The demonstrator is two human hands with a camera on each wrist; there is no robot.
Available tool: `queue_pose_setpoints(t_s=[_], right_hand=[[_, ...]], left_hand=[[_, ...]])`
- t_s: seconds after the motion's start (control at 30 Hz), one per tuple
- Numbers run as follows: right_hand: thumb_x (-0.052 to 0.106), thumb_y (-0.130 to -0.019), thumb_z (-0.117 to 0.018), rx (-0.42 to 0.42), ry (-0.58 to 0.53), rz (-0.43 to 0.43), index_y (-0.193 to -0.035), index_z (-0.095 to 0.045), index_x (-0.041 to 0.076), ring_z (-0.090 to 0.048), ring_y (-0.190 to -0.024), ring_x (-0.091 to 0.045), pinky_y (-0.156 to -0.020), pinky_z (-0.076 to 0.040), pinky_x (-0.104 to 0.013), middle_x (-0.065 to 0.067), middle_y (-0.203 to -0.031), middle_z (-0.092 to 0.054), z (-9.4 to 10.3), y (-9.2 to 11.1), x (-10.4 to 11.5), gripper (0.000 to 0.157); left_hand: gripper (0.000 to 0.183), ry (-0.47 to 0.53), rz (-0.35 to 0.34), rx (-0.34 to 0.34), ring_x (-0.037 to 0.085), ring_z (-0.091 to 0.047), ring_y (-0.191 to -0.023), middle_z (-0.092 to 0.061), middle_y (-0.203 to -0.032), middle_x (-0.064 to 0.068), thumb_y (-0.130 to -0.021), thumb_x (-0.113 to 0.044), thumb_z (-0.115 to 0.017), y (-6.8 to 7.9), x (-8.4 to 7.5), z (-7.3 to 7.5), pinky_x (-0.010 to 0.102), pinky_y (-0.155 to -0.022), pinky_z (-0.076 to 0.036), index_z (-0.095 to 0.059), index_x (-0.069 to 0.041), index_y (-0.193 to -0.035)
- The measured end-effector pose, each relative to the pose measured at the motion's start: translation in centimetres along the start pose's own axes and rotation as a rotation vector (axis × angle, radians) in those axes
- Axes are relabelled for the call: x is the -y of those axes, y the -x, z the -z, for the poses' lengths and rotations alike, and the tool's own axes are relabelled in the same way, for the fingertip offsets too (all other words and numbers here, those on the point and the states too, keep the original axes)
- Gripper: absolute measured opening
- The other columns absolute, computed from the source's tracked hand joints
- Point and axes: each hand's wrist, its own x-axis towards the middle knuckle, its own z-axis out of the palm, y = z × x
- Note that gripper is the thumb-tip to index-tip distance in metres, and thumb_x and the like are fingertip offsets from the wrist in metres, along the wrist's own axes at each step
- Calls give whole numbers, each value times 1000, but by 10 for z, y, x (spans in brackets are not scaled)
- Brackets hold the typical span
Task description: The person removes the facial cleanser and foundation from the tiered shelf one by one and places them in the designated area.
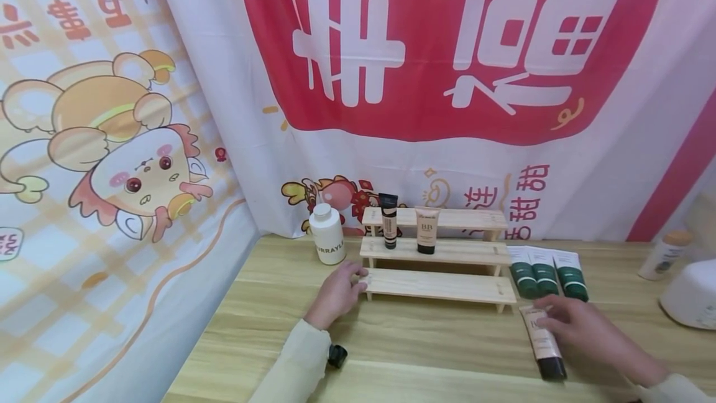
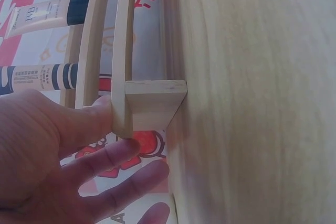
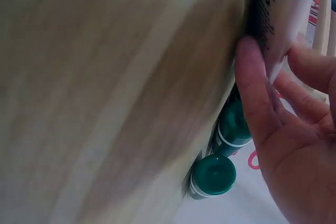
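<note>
My left hand (image 1: 335,294) pinches the left end of the lowest shelf of a small three-tier wooden display rack (image 1: 436,285). In the left wrist view the thumb lies on one face of the board and the index finger is under it, the other fingers spread. A beige BB cream tube (image 1: 542,344) with a black cap is between the thumb and fingers of my right hand (image 1: 593,334), low over the table to the rack's right. On the middle tier stand another BB cream tube (image 1: 427,232) and a slimmer black-capped tube (image 1: 390,222), leaning back.
A white bottle (image 1: 327,235) stands left of the rack. Several green-and-white tubes (image 1: 570,275) stand close together at its right. Farther right are a wooden-capped bottle (image 1: 665,257) and a rounded white object (image 1: 690,294). A printed cloth (image 1: 347,166) hangs behind the table.
</note>
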Motion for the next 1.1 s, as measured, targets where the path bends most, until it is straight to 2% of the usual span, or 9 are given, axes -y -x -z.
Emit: queue_pose_setpoints(t_s=[0.2, 0.37, 0.5, 0.63, 0.8, 0.9, 0.97, 1.1], right_hand=[[23, -82, -72, 16, 49, -29, -109, -66, 5, -61, -80, -16, -66, -53, -36, -3, -92, -66, -2, -6, -2, 33], [26, -83, -72, 23, 59, -40, -110, -66, 4, -61, -80, -17, -66, -53, -36, -4, -93, -66, 0, -5, 3, 36], [30, -83, -72, -11, 57, -9, -112, -65, 6, -59, -77, -16, -62, -51, -33, -1, -90, -64, 6, 2, 12, 38], [27, -81, -74, -126, 84, 130, -112, -65, 6, -56, -74, -12, -60, -49, -28, 1, -88, -62, 13, 6, 28, 38], [13, -78, -78, -370, 119, 428, -109, -65, 8, -56, -72, -5, -58, -50, -23, 4, -89, -60, 13, -1, 57, 34], [9, -78, -78, -474, 111, 559, -113, -64, 8, -59, -74, -8, -59, -52, -26, 1, -95, -60, 12, -13, 77, 38], [12, -80, -77, -498, 93, 586, -119, -62, 11, -60, -79, -11, -63, -53, -28, 1, -101, -60, 11, -23, 91, 42], [17, -83, -75, -490, 50, 595, -129, -54, 17, -58, -94, -15, -74, -53, -36, 2, -113, -58, 8, -45, 118, 51]], left_hand=[[19, 3, -4, -6, 21, -56, -96, -56, -114, 2, -90, -15, -66, 2, -1, 1, 41, -86, -47, -64, -13, -109], [19, -5, 3, -12, 22, -56, -99, -56, -114, 2, -89, -15, -66, 3, -1, 1, 41, -88, -46, -64, -14, -108], [19, 2, -1, -16, 23, -56, -102, -56, -116, 2, -89, -15, -67, 3, -2, 2, 42, -89, -46, -64, -14, -108], [20, -8, -6, -19, 23, -56, -103, -56, -116, 2, -88, -15, -67, 1, -1, 1, 42, -90, -46, -64, -15, -108], [20, -13, 17, -8, 21, -56, -102, -55, -117, 2, -89, -16, -67, 0, 0, 1, 40, -90, -46, -64, -16, -109], [21, -11, 20, -2, 18, -56, -94, -55, -117, 2, -89, -16, -67, 0, 0, 1, 38, -85, -48, -64, -15, -109], [21, -11, 12, -4, 17, -56, -90, -55, -116, 3, -89, -16, -67, 1, 0, 1, 38, -83, -48, -64, -14, -110], [22, -9, -22, -17, 18, -55, -86, -57, -112, 4, -88, -14, -67, 2, 1, 1, 38, -81, -47, -64, -12, -109]])
